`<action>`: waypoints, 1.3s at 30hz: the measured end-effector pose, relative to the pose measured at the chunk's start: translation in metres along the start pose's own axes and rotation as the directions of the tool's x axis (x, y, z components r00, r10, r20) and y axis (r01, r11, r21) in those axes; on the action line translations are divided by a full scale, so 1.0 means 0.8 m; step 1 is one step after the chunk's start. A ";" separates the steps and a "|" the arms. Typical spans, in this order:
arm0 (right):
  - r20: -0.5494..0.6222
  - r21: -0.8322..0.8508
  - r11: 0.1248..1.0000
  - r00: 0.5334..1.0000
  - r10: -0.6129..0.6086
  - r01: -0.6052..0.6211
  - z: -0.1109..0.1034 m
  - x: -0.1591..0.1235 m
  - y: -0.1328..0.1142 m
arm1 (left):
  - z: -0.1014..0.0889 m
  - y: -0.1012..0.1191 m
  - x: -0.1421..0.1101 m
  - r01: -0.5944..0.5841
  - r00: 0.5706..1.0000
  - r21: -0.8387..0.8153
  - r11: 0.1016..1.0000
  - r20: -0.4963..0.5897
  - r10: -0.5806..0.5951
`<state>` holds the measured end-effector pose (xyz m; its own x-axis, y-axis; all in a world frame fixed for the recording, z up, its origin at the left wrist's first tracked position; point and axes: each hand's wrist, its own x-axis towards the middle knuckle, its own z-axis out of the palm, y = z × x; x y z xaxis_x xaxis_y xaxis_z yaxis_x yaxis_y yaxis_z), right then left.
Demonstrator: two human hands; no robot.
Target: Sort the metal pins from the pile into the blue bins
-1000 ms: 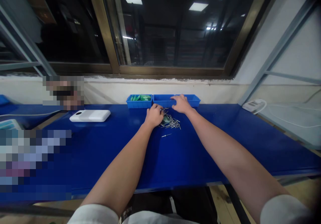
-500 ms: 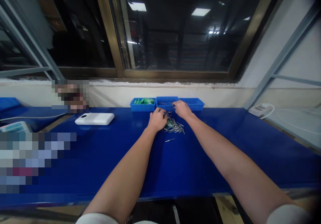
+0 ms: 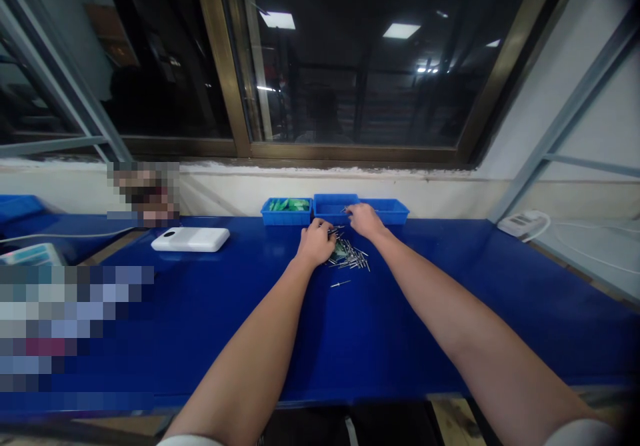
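Note:
A loose pile of metal blind rivets [image 3: 356,259] lies on the blue table, with a small greenish piece [image 3: 340,251] among them. One single rivet [image 3: 341,284] lies apart, nearer to me. At the pile's left edge, my left hand [image 3: 316,242] has its fingers curled, with rivets at the fingertips; how many it holds is hidden. My right hand [image 3: 365,221] is over the front of the middle blue bin [image 3: 330,218], its fingertips pinched on a rivet [image 3: 345,209]. The bin's floor is mostly out of sight.
Left of the middle bin stands a blue bin [image 3: 286,219] with green packets; another blue bin [image 3: 397,217] is on its right. A white power bank [image 3: 191,239] lies to the left. A power strip [image 3: 523,225] with a white cable sits at the right, by a metal frame [image 3: 565,116].
My right hand's fingers, spread over the bins a second ago, have closed in a pinch on a rivet. My left hand stays at the pile. The whole view has shifted slightly.

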<state>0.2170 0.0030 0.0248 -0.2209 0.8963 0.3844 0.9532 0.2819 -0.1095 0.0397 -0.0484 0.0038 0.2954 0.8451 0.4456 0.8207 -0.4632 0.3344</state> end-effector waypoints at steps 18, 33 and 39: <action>-0.012 -0.059 0.998 0.999 0.037 -0.037 -0.017 -0.007 -0.009 | 0.001 0.004 0.000 0.071 0.997 0.026 0.997 -0.017 -0.071; 0.072 0.378 0.909 0.984 0.163 -0.178 -0.031 -0.067 0.000 | -0.004 -0.008 0.008 0.151 0.980 0.048 0.987 0.120 -0.156; 0.228 0.386 0.913 0.973 0.045 -0.133 -0.029 -0.080 -0.004 | -0.001 0.001 -0.002 0.026 0.933 0.082 0.996 0.355 -0.054</action>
<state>0.2328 -0.0635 0.0215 -0.2188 0.9625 0.1603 0.8195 0.2704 -0.5052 0.0393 -0.0500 0.0042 0.4053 0.9083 0.1034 0.8654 -0.4177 0.2770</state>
